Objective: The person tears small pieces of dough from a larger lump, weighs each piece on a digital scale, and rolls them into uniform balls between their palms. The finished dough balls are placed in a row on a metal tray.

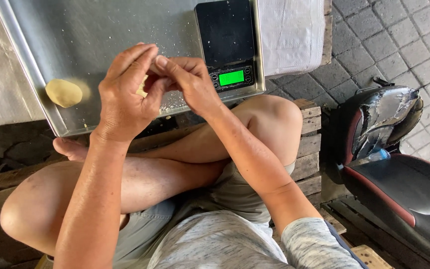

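Sitting cross-legged on wooden slats, the person held both hands together over the near edge of a metal tray [100,30]. The left hand [123,94] was curled, its fingers clenched around a small piece of pale yellow dough [141,89], of which only a sliver showed between thumb and fingers. The dough looked soft and matte, the colour of butter, and most of it was hidden by the hand. The right hand [190,82] met the left from the other side, its thumb and fingertips pinching at the same piece, so both grips were closed on it. The dough was lifted above the tray rather than resting on it.

A second dough piece [63,92], a smooth flattened oval of the same pale yellow, lay on the tray near its left rim, well apart from the hands. White flour specks were scattered over the tray's grey surface. A black digital scale [226,35] with a lit green display stood on the tray's right end, just beside the right hand. A parked scooter [399,164] with a dark seat stood to the right on grey paving.
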